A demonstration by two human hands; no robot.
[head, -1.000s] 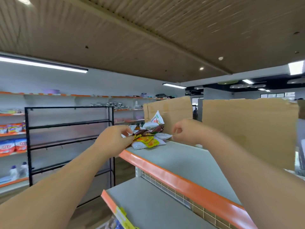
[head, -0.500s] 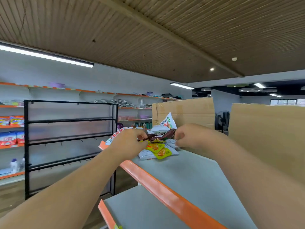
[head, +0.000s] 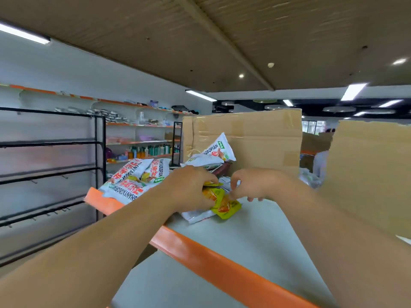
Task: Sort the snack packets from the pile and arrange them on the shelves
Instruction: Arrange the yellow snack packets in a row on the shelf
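Because both hands cover the pile, much of it is hidden. The yellow packets (head: 225,206) lie on the top shelf (head: 255,230) near its orange edge (head: 200,254), partly under the left hand (head: 189,187), whose curled fingers grip them. The right hand (head: 251,184), at 3 o'clock from them, has curled fingers at their edge; whether it pinches one I cannot tell. White packets (head: 131,176) lie at 9 o'clock. One tilted packet (head: 219,150) leans at 12 o'clock against a taped cardboard box (head: 255,134); its content is not visible. A second cardboard piece (head: 373,174) at 3 o'clock is cut off.
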